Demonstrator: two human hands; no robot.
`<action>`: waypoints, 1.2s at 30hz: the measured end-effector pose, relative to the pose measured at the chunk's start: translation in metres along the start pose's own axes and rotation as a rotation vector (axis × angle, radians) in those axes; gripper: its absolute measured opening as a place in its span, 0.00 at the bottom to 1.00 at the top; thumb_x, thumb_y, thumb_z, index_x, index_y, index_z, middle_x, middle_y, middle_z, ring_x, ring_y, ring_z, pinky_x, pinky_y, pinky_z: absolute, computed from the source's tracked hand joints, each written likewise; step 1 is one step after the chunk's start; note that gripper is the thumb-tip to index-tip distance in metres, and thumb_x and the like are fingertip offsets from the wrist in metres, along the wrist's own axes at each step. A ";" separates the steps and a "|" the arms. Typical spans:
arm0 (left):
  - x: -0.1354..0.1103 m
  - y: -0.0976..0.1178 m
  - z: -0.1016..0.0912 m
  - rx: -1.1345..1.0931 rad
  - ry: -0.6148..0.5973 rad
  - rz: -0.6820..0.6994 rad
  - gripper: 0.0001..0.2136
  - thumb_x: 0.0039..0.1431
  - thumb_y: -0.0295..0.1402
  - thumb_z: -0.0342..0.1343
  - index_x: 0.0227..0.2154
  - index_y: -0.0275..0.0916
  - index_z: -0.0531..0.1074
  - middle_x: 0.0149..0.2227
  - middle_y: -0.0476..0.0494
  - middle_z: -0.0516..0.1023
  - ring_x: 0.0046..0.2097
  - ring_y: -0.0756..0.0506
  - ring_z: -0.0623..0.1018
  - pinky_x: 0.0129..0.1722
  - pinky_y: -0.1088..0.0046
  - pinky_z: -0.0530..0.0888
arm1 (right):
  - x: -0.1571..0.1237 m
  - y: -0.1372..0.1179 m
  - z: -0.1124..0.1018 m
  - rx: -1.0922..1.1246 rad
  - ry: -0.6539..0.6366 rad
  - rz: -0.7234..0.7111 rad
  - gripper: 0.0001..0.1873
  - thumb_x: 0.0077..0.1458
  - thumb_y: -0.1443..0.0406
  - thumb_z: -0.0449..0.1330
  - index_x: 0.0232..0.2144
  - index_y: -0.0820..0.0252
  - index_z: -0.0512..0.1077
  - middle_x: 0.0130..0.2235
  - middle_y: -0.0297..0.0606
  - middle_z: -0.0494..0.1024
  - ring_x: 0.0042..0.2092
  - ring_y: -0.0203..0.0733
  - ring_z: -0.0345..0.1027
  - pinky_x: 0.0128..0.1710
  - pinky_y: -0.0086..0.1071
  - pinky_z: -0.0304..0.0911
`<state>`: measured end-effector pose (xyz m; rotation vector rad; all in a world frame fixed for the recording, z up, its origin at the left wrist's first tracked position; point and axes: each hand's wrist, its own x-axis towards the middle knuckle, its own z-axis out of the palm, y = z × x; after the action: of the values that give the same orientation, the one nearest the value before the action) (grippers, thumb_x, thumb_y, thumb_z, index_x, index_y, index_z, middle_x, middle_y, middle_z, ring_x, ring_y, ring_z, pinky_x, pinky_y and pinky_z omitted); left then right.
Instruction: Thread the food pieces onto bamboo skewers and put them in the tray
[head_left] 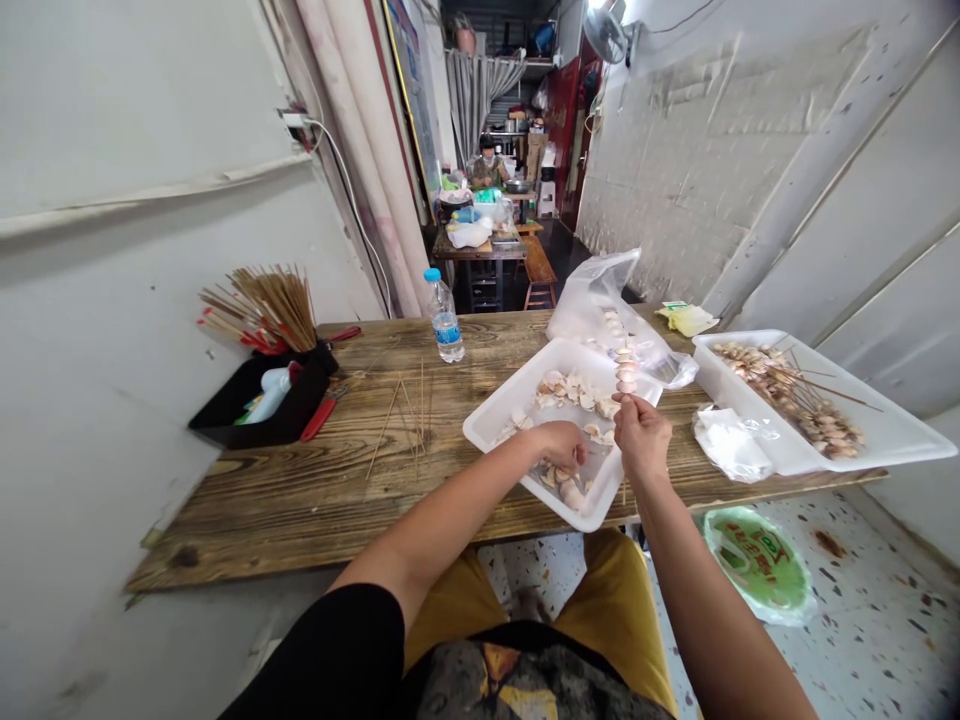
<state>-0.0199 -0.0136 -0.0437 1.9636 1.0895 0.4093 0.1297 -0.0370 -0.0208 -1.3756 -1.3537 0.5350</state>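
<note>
A skewer threaded with pale, rounded food pieces point(625, 372) stands nearly upright in my right hand point(643, 438), whose fingers are pinched round its lower part. My left hand point(561, 446) reaches into a white plastic tray point(491, 425), its fingers curled in among the loose food. What those fingers hold, if anything, is hidden. Pale food pieces point(574, 388) are scattered along the far side of this tray, and more point(568, 490) lie near its front corner. Their exact kind is unclear.
Loose bamboo sticks point(405, 420) and a water bottle point(448, 320) are on the wooden table point(285, 510). At left stands a black box point(225, 420) with bundled sticks; at right, a tray of filled skewers point(900, 430). A plastic bag point(592, 290) lies behind. Someone sits far back.
</note>
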 end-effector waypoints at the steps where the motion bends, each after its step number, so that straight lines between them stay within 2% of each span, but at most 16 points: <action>1: 0.001 -0.003 -0.003 -0.018 0.132 -0.035 0.11 0.30 0.18 0.64 0.12 0.41 0.72 0.15 0.51 0.71 0.23 0.47 0.71 0.30 0.75 0.69 | -0.001 -0.001 0.000 0.021 0.004 0.023 0.27 0.58 0.54 0.48 0.41 0.70 0.76 0.20 0.33 0.66 0.19 0.33 0.53 0.20 0.28 0.52; 3: 0.002 -0.010 -0.010 -0.041 0.393 -0.158 0.13 0.33 0.15 0.61 0.10 0.40 0.68 0.17 0.46 0.71 0.33 0.42 0.76 0.40 0.70 0.72 | -0.003 -0.004 0.000 0.066 0.009 0.064 0.25 0.56 0.55 0.50 0.40 0.69 0.77 0.20 0.34 0.67 0.20 0.34 0.55 0.22 0.28 0.54; 5: 0.001 -0.016 -0.017 -0.026 0.500 -0.289 0.17 0.33 0.13 0.60 0.08 0.40 0.61 0.19 0.42 0.71 0.43 0.35 0.77 0.49 0.63 0.70 | -0.005 -0.007 0.000 0.086 0.006 0.085 0.23 0.55 0.56 0.51 0.39 0.68 0.77 0.20 0.34 0.67 0.21 0.35 0.57 0.23 0.29 0.56; 8: -0.002 -0.022 -0.018 -0.006 0.469 -0.380 0.24 0.27 0.11 0.63 0.07 0.40 0.53 0.19 0.42 0.67 0.49 0.29 0.75 0.54 0.54 0.66 | -0.006 -0.011 -0.001 0.093 -0.002 0.092 0.21 0.53 0.57 0.52 0.37 0.67 0.77 0.20 0.33 0.67 0.21 0.36 0.58 0.24 0.29 0.57; 11: -0.002 -0.025 -0.014 -0.073 0.422 -0.414 0.27 0.19 0.09 0.65 0.06 0.41 0.53 0.15 0.49 0.60 0.49 0.27 0.74 0.56 0.51 0.64 | -0.006 -0.013 -0.002 0.085 0.002 0.095 0.22 0.53 0.56 0.52 0.37 0.67 0.77 0.20 0.33 0.67 0.21 0.36 0.58 0.24 0.30 0.57; 15: 0.007 -0.017 -0.013 -0.269 0.444 -0.275 0.24 0.23 0.08 0.63 0.07 0.40 0.55 0.15 0.50 0.60 0.50 0.32 0.74 0.55 0.59 0.66 | -0.006 -0.012 -0.001 0.087 0.011 0.097 0.24 0.54 0.55 0.51 0.38 0.68 0.78 0.20 0.34 0.68 0.22 0.36 0.59 0.24 0.30 0.57; 17: 0.015 -0.009 -0.013 -0.250 0.393 -0.168 0.20 0.28 0.10 0.64 0.09 0.40 0.62 0.16 0.49 0.64 0.48 0.35 0.76 0.53 0.63 0.68 | -0.006 -0.011 -0.001 0.067 0.021 0.078 0.24 0.54 0.55 0.50 0.38 0.68 0.78 0.20 0.34 0.68 0.22 0.37 0.60 0.25 0.30 0.58; 20: 0.030 0.002 -0.008 -0.118 0.277 -0.033 0.15 0.33 0.13 0.63 0.15 0.41 0.70 0.17 0.50 0.65 0.41 0.37 0.77 0.53 0.63 0.67 | -0.007 -0.011 -0.001 0.012 0.031 0.043 0.23 0.54 0.56 0.50 0.37 0.67 0.78 0.22 0.37 0.72 0.24 0.39 0.63 0.28 0.31 0.60; 24: 0.047 0.003 0.005 -0.074 0.254 0.015 0.16 0.32 0.11 0.60 0.10 0.41 0.66 0.11 0.53 0.59 0.31 0.40 0.76 0.48 0.63 0.69 | -0.006 -0.010 -0.002 -0.043 0.029 0.022 0.23 0.54 0.56 0.50 0.37 0.66 0.78 0.26 0.42 0.77 0.28 0.42 0.68 0.31 0.32 0.61; 28: 0.048 -0.005 0.011 0.018 0.272 0.082 0.16 0.30 0.13 0.60 0.09 0.41 0.64 0.11 0.52 0.61 0.25 0.44 0.72 0.43 0.65 0.72 | -0.006 -0.006 -0.002 -0.042 0.015 0.005 0.23 0.54 0.55 0.50 0.37 0.66 0.78 0.28 0.43 0.78 0.29 0.43 0.69 0.31 0.32 0.60; 32: 0.039 -0.002 0.013 0.134 0.201 0.159 0.16 0.32 0.15 0.61 0.12 0.42 0.63 0.15 0.50 0.63 0.27 0.42 0.73 0.42 0.64 0.72 | -0.006 -0.005 -0.001 -0.042 0.012 0.006 0.24 0.54 0.55 0.50 0.37 0.66 0.78 0.28 0.44 0.78 0.30 0.44 0.69 0.30 0.32 0.60; 36: 0.036 0.003 0.014 0.096 0.210 0.126 0.15 0.35 0.15 0.60 0.13 0.42 0.63 0.15 0.50 0.62 0.32 0.38 0.76 0.46 0.61 0.71 | -0.007 -0.007 -0.002 -0.039 0.005 0.001 0.24 0.54 0.54 0.50 0.37 0.67 0.78 0.30 0.45 0.79 0.28 0.43 0.69 0.29 0.32 0.61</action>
<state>0.0106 0.0081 -0.0537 2.1169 1.1366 0.6538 0.1269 -0.0458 -0.0169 -1.4082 -1.3661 0.5081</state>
